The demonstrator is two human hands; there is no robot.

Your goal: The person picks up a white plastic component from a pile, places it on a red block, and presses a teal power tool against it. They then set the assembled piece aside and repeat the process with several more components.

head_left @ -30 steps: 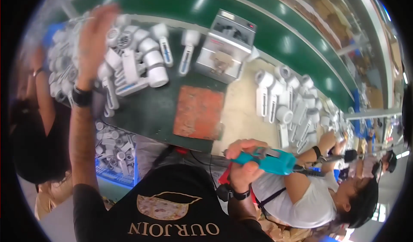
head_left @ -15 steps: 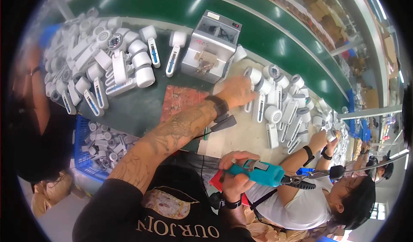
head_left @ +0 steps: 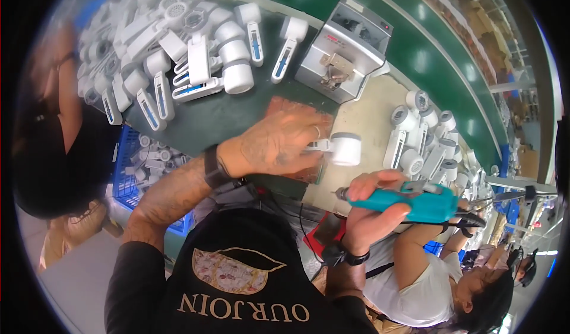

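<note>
My left hand (head_left: 273,143) is closed around the handle of a white handheld device (head_left: 346,150), whose short round head with a grey rim points right. This device is held over a reddish mat (head_left: 280,104) on the table, and my fingers hide most of its handle. Gripped in my right hand (head_left: 373,220) is a teal electric screwdriver (head_left: 409,202), lying nearly level with its tip to the left. That tip is just below and to the right of the device's head, apart from it. A cord runs from the tool's right end.
A grey box-shaped machine (head_left: 343,52) stands at the table's back. Piles of similar white devices lie left (head_left: 199,61) and right (head_left: 418,132). A blue basket (head_left: 126,173) of small parts sits lower left. One co-worker (head_left: 409,274) is close on the right, another (head_left: 56,156) on the left.
My left hand has come back from beside the right pile to the mat, now with a white device in it. My right hand has brought the screwdriver up, its tip now pointing left.
</note>
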